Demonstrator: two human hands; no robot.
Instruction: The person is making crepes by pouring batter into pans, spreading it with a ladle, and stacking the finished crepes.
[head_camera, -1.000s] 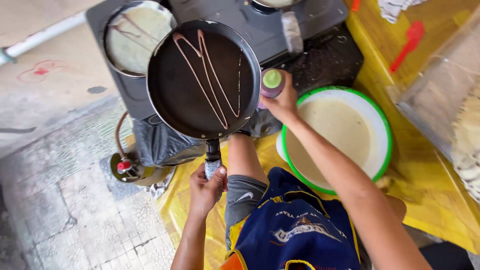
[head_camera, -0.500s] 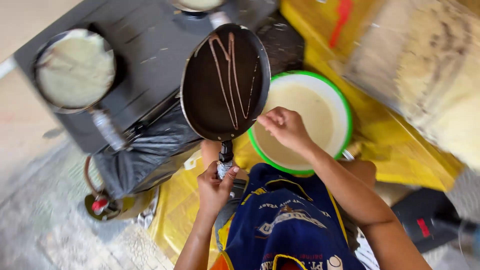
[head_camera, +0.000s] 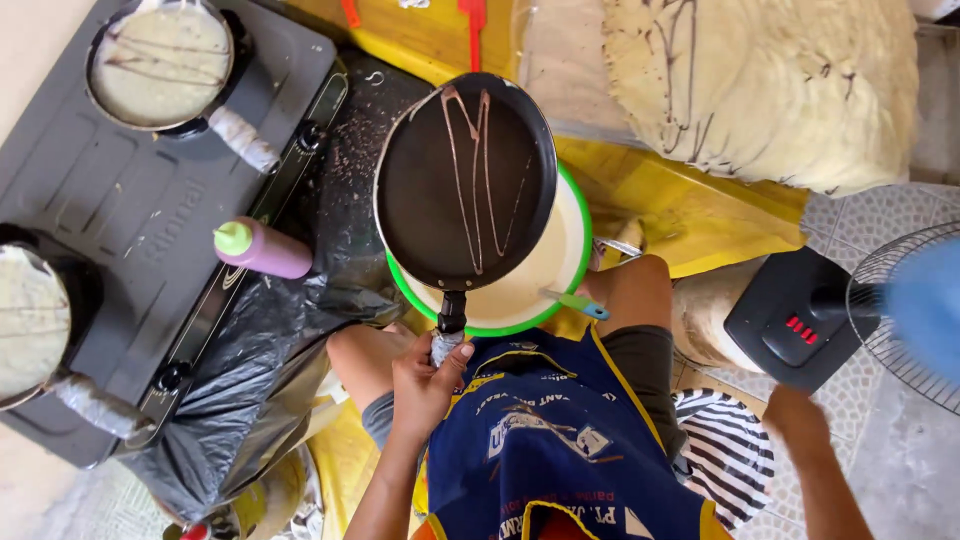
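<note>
Left hand (head_camera: 425, 385) is clamped round the taped handle of the black pan (head_camera: 465, 180), fingers wrapped, thumb up the grip. Pan sits level above the green-rimmed bowl (head_camera: 575, 265) of pale batter, covering most of it; brown zigzag lines show on the pan's inner face.

Right hand (head_camera: 797, 418) is low at the right side, beside the knee and near the fan base (head_camera: 790, 318). It holds nothing that I can see; whether the fingers are spread or curled I cannot tell, as the hand is seen edge-on and partly cut off.

Change since half a second ago: the right hand was then at the bowl's rim beside the pan; now it has dropped well clear. The squeeze bottle (head_camera: 262, 249), in that hand a second ago, lies on its side on the stove (head_camera: 150, 220), green cap pointing left. Pan has moved from over the stove edge to directly over the bowl.

Judgement: the drizzling looks finished and the pan is placed for contact with the batter; only the left hand is working.

Also in view: two filled pans on the stove (head_camera: 160, 65) (head_camera: 30, 320), a stack of cooked sheets (head_camera: 770, 85) top right, a blue-green spoon (head_camera: 578, 302) resting in the bowl.
</note>
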